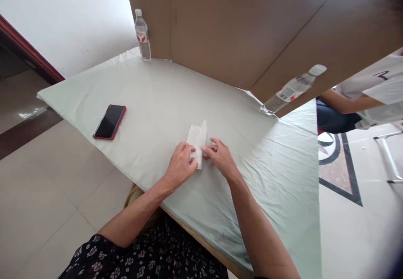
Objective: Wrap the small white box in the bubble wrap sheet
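Gripping white paper (pixel 197 135) in the left hand (pixel 180 164); poising the right hand (pixel 223 158) beside it with loosely parted fingers. Showing a phone (pixel 110 122) left of the paper.

A table (pixel 151 90) under a pale green cloth (pixel 292 186) fills the middle, the cloth smooth at left and creased at right. A tall brown panel (pixel 214 27) with straight seams stands along its far side. At far left rises a white wall (pixel 72 18), brightly lit, edged by dark reddish trim (pixel 28 48). Pale, glossy floor tiles (pixel 53 186) spread at near left, crossed by a dark brown band (pixel 28 132). At right, a dark-bordered floor pattern (pixel 338 169) lies near a metal frame (pixel 389 157).
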Available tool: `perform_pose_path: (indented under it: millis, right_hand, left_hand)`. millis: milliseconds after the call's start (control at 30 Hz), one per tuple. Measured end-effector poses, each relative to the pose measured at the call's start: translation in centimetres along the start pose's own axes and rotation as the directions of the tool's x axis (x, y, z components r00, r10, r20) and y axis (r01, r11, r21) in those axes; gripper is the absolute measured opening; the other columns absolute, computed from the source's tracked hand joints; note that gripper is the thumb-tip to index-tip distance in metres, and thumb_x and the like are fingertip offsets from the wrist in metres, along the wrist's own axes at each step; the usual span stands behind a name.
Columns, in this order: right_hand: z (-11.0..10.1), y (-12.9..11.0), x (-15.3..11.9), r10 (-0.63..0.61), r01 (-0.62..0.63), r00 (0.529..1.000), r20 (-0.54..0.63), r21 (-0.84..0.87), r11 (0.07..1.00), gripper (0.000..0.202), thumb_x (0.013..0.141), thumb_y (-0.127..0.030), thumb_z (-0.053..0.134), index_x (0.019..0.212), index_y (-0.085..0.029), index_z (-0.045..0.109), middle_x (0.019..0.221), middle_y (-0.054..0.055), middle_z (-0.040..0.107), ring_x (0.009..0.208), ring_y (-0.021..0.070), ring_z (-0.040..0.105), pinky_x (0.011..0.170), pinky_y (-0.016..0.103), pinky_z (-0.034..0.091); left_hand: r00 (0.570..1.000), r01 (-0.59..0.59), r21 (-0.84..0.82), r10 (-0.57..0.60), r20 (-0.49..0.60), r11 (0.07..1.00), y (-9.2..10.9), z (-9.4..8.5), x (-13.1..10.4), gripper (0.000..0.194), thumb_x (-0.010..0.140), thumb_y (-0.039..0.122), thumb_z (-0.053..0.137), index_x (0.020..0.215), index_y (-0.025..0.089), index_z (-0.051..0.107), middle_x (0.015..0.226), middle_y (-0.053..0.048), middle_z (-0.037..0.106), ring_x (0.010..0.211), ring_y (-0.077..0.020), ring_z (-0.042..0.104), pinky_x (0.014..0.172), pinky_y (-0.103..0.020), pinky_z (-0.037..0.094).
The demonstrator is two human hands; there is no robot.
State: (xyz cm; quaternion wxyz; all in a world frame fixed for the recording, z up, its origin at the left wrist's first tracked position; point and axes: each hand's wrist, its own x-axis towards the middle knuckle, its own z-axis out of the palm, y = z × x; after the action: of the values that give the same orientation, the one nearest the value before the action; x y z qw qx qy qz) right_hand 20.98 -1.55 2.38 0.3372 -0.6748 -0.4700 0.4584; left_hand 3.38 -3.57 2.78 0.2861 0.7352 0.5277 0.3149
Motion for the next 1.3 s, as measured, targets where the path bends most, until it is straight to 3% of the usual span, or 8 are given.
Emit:
perform_pose_path:
  millis: [167, 367, 533, 633, 833, 1033, 1200, 1300]
  right_hand:
    - [1.4, -0.6, 3.3, -0.065, 0.064, 0.997, 0.034, 0.036, 0.997, 0.068, 0.072, -0.039, 0.072, 0.132, -0.015, 0.051, 0.071, 0.0, 0.065, 0.052, 0.0152, 0.057, 0.04, 0.024, 0.039]
    - [1.4, -1.1, 5.5, -0.158, 0.16, 0.983, 0.094, -0.02, 0.987, 0.034, 0.063, -0.039, 0.073, 0.087, -0.018, 0.062, 0.071, -0.001, 0.064, 0.065, 0.014, 0.055, 0.055, 0.024, 0.042]
    - [1.6, -1.4, 6.3, -0.169, 0.169, 0.98, 0.108, 0.008, 0.986, 0.02, 0.061, -0.035, 0.069, 0.064, -0.019, 0.057, 0.061, -0.004, 0.053, 0.062, 0.012, 0.046, 0.054, 0.024, 0.036]
    - [2.0, -1.7, 6.3, -0.185, 0.177, 0.977, 0.104, 0.078, 0.981, 0.02, 0.063, -0.037, 0.066, 0.065, -0.019, 0.057, 0.062, -0.004, 0.052, 0.062, 0.012, 0.045, 0.057, 0.025, 0.037]
    - [2.7, -2.6, 4.6, -0.222, 0.197, 0.971, 0.094, 0.217, 0.956, 0.028, 0.069, -0.046, 0.066, 0.071, -0.02, 0.057, 0.065, -0.002, 0.054, 0.063, 0.013, 0.046, 0.06, 0.027, 0.041]
    - [2.0, -3.1, 1.4, -0.352, 0.34, 0.933, 0.069, 0.143, 0.93, 0.022, 0.079, -0.04, 0.065, 0.073, -0.019, 0.062, 0.068, -0.003, 0.056, 0.066, 0.0133, 0.049, 0.063, 0.026, 0.04]
    - [1.9, -1.9, -0.9, -0.486, 0.486, 0.871, 0.068, 0.025, 0.874, 0.016, 0.086, -0.035, 0.06, 0.083, -0.022, 0.068, 0.076, -0.001, 0.066, 0.072, 0.0159, 0.059, 0.068, 0.027, 0.045]
    - [2.0, -0.5, -1.9, -0.599, 0.602, 0.798, 0.069, -0.041, 0.798, 0.014, 0.087, -0.027, 0.059, 0.091, -0.024, 0.072, 0.095, 0.002, 0.075, 0.092, 0.0208, 0.067, 0.086, 0.034, 0.049]
  left_hand:
    - [0.999, -0.042, 0.032, 0.043, -0.021, 0.999, -0.2, 0.4, -0.3, 0.041, 0.078, 0.005, 0.053, 0.116, 0.02, 0.057, 0.116, -0.009, 0.057, 0.106, -0.0219, 0.06, 0.094, -0.038, 0.053]
    - [0.979, -0.204, 0.212, 0.201, 0.037, 0.956, -0.2, 0.3, -0.5, 0.045, 0.085, 0.007, 0.05, 0.128, 0.019, 0.058, 0.149, -0.015, 0.045, 0.111, -0.0254, 0.06, 0.1, -0.044, 0.051]
    - [0.952, -0.301, 0.286, 0.271, 0.141, 0.91, -0.5, 0.0, 0.0, 0.038, 0.086, 0.008, 0.05, 0.119, 0.02, 0.065, 0.138, -0.01, 0.059, 0.105, -0.0259, 0.06, 0.095, -0.043, 0.052]
    - [0.954, -0.291, 0.238, 0.262, 0.146, 0.927, -0.7, 0.0, 0.3, 0.04, 0.085, 0.007, 0.049, 0.12, 0.018, 0.064, 0.123, -0.01, 0.068, 0.103, -0.0253, 0.06, 0.093, -0.041, 0.052]
    - [0.962, -0.266, 0.119, 0.256, 0.097, 0.956, -1.4, 0.1, 0.5, 0.036, 0.084, 0.007, 0.049, 0.116, 0.016, 0.064, 0.12, -0.012, 0.068, 0.109, -0.0263, 0.061, 0.098, -0.043, 0.051]
    - [0.986, -0.142, 0.037, 0.145, -0.077, 0.989, -1.7, 0.6, -0.2, 0.035, 0.081, 0.013, 0.057, 0.115, 0.017, 0.059, 0.121, -0.013, 0.057, 0.112, -0.0249, 0.06, 0.096, -0.039, 0.054]
    - [0.961, -0.076, 0.039, 0.084, -0.262, 0.996, -1.9, 1.1, -0.6, 0.048, 0.077, 0.017, 0.065, 0.122, 0.016, 0.051, 0.117, -0.014, 0.057, 0.117, -0.0285, 0.055, 0.1, -0.044, 0.051]
    - [0.961, -0.096, 0.086, 0.115, -0.25, 0.992, -2.1, 1.0, -0.6, 0.064, 0.078, 0.018, 0.067, 0.138, 0.016, 0.043, 0.13, -0.017, 0.053, 0.125, -0.0307, 0.051, 0.107, -0.049, 0.045]
